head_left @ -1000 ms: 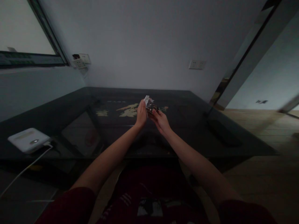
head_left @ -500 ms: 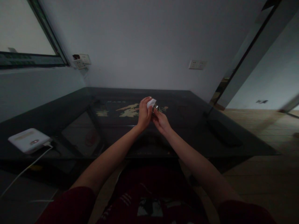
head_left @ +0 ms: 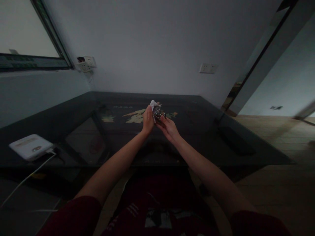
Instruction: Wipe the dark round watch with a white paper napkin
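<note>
Over the dark glass table, a metal wristwatch (head_left: 157, 111) with a dark round dial shows between my hands. My right hand (head_left: 169, 128) is closed on the watch from the right, its thumb on the metal band. A crumpled white tissue (head_left: 153, 103) pokes up behind the watch's left side. My left hand (head_left: 148, 120) is closed on the tissue, its thumb upright, and sits against the watch's left edge. The fingers behind the watch are mostly hidden.
The dark table (head_left: 197, 144) carries a bird-and-flower picture (head_left: 136, 116). At its left lies a white box-shaped device (head_left: 31, 147) with a white cable (head_left: 27, 179). A black flat object (head_left: 235, 140) lies at right. Wall sockets (head_left: 208, 68) are beyond.
My left hand has moved slightly left and down, off the front of the watch. The dial is now uncovered, and the tissue has shifted to the watch's upper left.
</note>
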Demonstrator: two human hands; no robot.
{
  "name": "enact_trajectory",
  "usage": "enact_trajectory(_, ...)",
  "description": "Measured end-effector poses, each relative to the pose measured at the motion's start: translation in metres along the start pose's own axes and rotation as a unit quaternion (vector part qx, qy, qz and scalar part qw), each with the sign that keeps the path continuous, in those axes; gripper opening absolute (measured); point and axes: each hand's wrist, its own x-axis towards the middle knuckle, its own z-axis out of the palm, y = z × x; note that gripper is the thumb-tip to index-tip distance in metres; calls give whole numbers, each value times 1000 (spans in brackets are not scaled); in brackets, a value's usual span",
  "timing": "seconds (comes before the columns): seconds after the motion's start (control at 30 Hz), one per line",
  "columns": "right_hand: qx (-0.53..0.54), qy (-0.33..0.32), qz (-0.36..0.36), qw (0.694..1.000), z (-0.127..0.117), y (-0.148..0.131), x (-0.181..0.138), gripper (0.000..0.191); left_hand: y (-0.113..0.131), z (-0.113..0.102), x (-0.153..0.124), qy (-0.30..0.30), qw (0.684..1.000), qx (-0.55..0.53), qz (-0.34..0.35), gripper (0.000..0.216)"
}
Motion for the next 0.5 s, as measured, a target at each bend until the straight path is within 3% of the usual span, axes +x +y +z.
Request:
enact_trajectory(0.33, 31, 5, 11, 999, -1, -1, 3, 35, -4, 1, 5, -15, 995, -64, -69, 67)
enact_trajectory(0.5, 14, 27, 7, 1000, 1, -3, 2, 35, -2, 1, -1, -2, 1000, 0, -22, 65)
